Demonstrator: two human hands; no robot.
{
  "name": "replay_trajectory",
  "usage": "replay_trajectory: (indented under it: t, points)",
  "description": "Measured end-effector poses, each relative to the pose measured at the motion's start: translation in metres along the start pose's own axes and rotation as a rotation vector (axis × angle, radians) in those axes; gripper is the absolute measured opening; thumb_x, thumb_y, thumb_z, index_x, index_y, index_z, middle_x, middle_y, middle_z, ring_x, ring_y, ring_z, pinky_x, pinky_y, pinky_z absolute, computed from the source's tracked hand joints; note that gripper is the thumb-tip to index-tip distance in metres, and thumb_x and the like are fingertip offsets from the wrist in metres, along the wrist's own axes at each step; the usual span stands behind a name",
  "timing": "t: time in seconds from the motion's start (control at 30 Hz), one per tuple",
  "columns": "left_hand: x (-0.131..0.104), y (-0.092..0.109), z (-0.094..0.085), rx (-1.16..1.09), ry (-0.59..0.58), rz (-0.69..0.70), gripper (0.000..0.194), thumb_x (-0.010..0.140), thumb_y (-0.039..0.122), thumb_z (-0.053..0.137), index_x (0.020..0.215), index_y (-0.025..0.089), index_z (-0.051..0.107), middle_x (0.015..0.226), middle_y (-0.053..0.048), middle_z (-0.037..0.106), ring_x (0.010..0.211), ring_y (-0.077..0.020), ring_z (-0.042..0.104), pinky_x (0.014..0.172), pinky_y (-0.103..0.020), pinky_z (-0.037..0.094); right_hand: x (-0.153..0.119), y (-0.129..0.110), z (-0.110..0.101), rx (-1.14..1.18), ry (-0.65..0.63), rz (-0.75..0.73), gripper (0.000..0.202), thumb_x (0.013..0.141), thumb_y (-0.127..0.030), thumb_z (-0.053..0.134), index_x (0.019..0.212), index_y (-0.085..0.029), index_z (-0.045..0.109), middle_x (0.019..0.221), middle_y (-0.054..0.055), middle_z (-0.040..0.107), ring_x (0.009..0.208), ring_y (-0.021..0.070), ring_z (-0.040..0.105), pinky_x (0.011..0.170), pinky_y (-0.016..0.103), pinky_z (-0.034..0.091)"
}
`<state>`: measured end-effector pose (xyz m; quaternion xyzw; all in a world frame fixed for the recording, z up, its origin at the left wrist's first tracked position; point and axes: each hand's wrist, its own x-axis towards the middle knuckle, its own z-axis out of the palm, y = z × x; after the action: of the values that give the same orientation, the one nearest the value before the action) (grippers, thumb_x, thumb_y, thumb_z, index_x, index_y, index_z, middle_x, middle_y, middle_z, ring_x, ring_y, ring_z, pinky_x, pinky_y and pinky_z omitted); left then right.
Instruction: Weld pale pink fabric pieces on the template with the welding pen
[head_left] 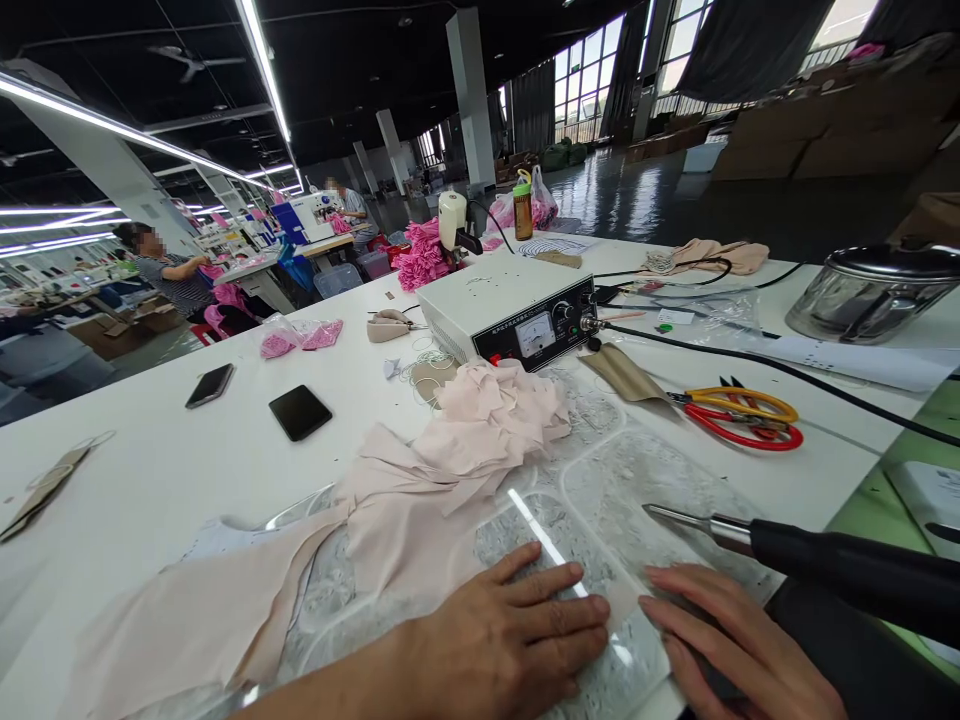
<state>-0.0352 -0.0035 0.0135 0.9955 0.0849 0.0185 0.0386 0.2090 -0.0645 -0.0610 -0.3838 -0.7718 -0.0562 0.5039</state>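
Note:
My left hand [517, 630] lies flat, fingers spread, on a glossy clear plastic sheet [645, 480] marked with pale curved bands. At the sheet's near right edge, my right hand [739, 640] has its fingers stretched out; its thumb is hidden. A small pale pink scrap [622, 598] shows between the two hands. Just above my right hand is a black-handled tool with a pointed metal tip [817, 555]; I see no fingers around it. Pale pink fabric pieces [405, 510] lie bunched beyond my left hand, and a larger pale pink piece [202, 610] spreads to the left.
A white control box with a dial [536, 335] stands behind the fabric. Red- and yellow-handled cutters [742, 415] lie right of it, near a black cable [750, 355] and a glass pot [874, 295]. Two phones [300, 412] rest at left. People sit at sewing machines beyond.

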Motion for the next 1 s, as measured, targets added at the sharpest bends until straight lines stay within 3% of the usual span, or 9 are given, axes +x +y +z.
replay_trajectory:
  t: [0.67,0.83,1.0]
  points:
    - [0.001,0.0,0.002,0.028,0.094,0.025,0.033,0.102,0.031,0.039,0.125,0.017,0.057,0.14,0.004,0.05,0.136,-0.0182,0.039,0.12,-0.037,0.015,0.002,-0.003,-0.002,0.0,0.016,-0.003,0.02,0.097,-0.005,0.049,0.105,-0.013,0.065,0.109,0.011,0.057,0.099,0.0237,0.057,0.088,0.033,0.051]
    - [0.002,0.0,-0.002,0.018,0.044,0.021,0.033,0.102,0.031,0.039,0.126,0.016,0.057,0.138,0.003,0.052,0.135,-0.0184,0.04,0.12,-0.036,0.019,0.001,-0.001,-0.002,0.009,0.019,0.008,0.021,0.096,-0.006,0.05,0.108,-0.015,0.065,0.109,0.01,0.057,0.099,0.0244,0.058,0.084,0.033,0.054]
    - [0.0,-0.001,0.009,0.028,0.108,0.028,0.033,0.101,0.032,0.04,0.126,0.017,0.056,0.14,0.001,0.051,0.138,-0.0189,0.035,0.12,-0.037,0.016,0.002,-0.001,-0.002,0.004,0.014,0.018,0.022,0.097,-0.006,0.049,0.107,-0.015,0.065,0.108,0.009,0.057,0.098,0.0243,0.058,0.084,0.033,0.054]
